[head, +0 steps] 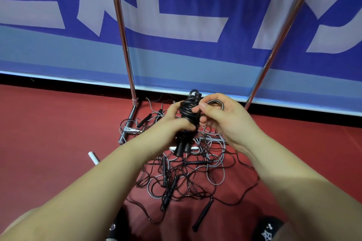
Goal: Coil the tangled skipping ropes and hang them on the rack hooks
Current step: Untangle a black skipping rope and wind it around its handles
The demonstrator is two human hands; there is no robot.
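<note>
A black skipping rope (188, 112) is wound into a tight upright bundle, its two handles (182, 147) pointing down. My left hand (172, 123) grips the bundle around its middle. My right hand (221, 117) touches the bundle's upper part with the thumb and holds a dark tape roll (217, 103) in its fingers. Below lies a tangled pile of black and grey ropes (188, 176) on the red floor. The rack's two chrome uprights (121, 31) rise behind; its hooks are out of view.
The rack's base bar (127, 123) lies on the red floor under the pile. A white handle (93, 157) lies left of the pile. A blue banner wall (186, 15) stands behind the rack. My dark shoes (268, 229) show at the bottom edge.
</note>
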